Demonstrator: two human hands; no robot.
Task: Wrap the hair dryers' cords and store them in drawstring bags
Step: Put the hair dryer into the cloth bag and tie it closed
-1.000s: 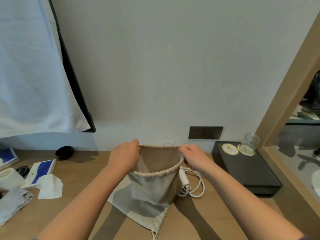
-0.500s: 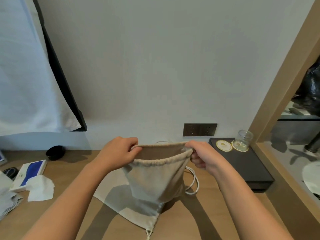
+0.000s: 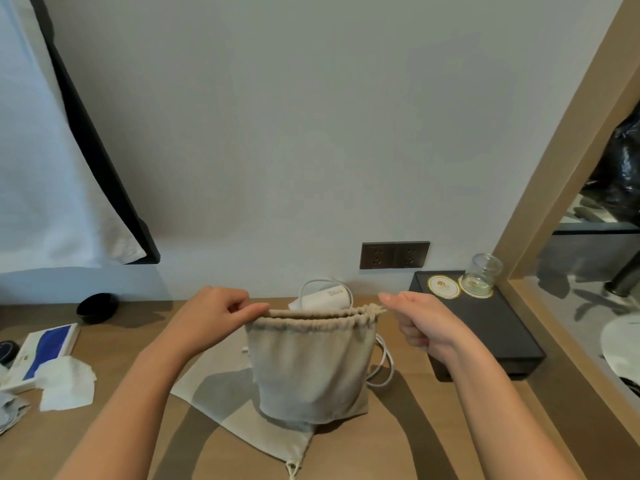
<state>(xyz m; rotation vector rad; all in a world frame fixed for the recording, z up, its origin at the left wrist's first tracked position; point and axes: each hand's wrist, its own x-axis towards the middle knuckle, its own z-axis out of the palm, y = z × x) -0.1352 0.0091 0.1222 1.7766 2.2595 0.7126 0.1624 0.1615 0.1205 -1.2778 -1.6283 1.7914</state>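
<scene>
A beige drawstring bag (image 3: 311,368) hangs upright over the wooden table (image 3: 398,445), its mouth pulled nearly flat. My left hand (image 3: 214,317) pinches the left end of the gathered rim. My right hand (image 3: 420,322) pinches the right end. Behind the bag lies a white hair dryer (image 3: 323,299) with its white cord (image 3: 382,365) looping out to the right of the bag. A second, flat drawstring bag (image 3: 221,400) lies on the table under the held one, its string end (image 3: 292,467) pointing toward me.
A black tray (image 3: 502,337) at the right carries a glass (image 3: 483,275) and a coaster (image 3: 443,286). A wall socket (image 3: 394,254) sits behind. Left: white tissue (image 3: 65,382), a blue-white box (image 3: 41,351), a black dish (image 3: 97,306). A wooden frame (image 3: 554,168) borders the right.
My hands have pulled apart, stretching the bag's round open mouth into a nearly flat line. The hair dryer behind the bag has come into sight.
</scene>
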